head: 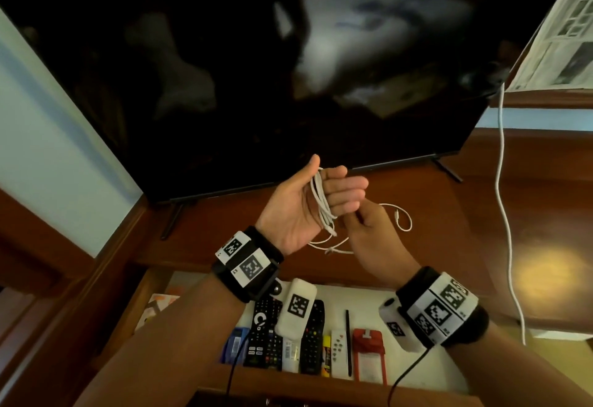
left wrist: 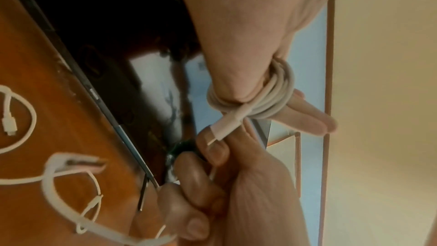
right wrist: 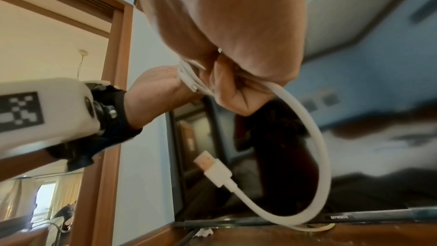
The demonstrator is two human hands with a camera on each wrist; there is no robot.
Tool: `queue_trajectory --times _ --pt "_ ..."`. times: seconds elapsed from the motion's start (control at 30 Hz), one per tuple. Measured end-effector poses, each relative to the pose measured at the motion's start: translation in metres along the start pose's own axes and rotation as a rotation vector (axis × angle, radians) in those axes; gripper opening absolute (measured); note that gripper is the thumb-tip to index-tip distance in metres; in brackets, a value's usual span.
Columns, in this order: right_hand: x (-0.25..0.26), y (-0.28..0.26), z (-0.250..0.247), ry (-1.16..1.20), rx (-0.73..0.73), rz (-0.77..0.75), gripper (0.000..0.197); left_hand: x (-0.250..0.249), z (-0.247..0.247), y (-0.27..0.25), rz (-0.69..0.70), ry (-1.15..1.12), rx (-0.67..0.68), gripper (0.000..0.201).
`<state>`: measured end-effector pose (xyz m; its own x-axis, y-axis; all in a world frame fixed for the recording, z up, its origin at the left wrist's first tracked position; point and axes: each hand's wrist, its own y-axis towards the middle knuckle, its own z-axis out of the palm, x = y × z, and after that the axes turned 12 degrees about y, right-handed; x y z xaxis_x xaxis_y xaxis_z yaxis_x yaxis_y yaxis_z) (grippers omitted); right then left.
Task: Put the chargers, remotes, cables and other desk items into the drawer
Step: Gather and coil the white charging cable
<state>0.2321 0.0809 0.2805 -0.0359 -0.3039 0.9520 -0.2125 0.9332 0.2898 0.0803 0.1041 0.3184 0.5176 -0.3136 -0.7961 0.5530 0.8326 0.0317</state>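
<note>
Left hand (left wrist: pixel 255 44) fingers extended, thick white charging cable (left wrist: pixel 272 89) wound in several loops round them. Cable's white plug end (left wrist: pixel 224 124) sticks out of the coil, touching the right hand (left wrist: pixel 236 184) fingertips, which are curled below it. Left of the hands: glossy brown wooden desk top (left wrist: pixel 47 91) with loose thin white cables (left wrist: pixel 71 184) lying on it, one small connector (left wrist: pixel 9 122) visible. Black TV screen (left wrist: pixel 113 35) edge runs diagonally beyond.

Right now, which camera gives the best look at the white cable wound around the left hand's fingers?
The left wrist view: the coiled white cable fills the middle, each turn distinct around the left hand, plug end pinched by the right hand. The head view shows the loops small. The right wrist view shows only a sliver of coil.
</note>
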Motion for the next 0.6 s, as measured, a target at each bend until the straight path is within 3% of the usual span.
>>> queue_trajectory --times 0.13,0.23,0.3,0.43,0.5,0.6 --pt "-0.004 0.003 0.001 -0.035 -0.077 -0.001 0.016 -0.007 0.010 0.005 0.056 -0.049 -0.028 0.065" --pt "-0.016 -0.003 0.007 -0.189 0.013 -0.009 0.023 -0.013 0.016 0.013 0.124 0.052 -0.023 0.059" --pt "-0.018 -0.007 0.011 -0.332 0.115 0.038 0.031 -0.012 0.016 0.017 0.126 0.408 -0.079 0.055" --pt "-0.006 -0.008 -0.006 -0.630 0.199 0.079 0.029 -0.010 -0.003 0.021 0.037 1.245 -0.176 0.045" --pt "0.004 -0.010 -0.013 -0.718 0.318 0.058 0.024 -0.014 -0.014 0.019 -0.049 1.433 -0.158 0.043" --pt "0.010 -0.012 -0.010 -0.742 0.424 0.026 0.027 -0.013 -0.016 0.020 -0.084 1.505 -0.124 0.044"
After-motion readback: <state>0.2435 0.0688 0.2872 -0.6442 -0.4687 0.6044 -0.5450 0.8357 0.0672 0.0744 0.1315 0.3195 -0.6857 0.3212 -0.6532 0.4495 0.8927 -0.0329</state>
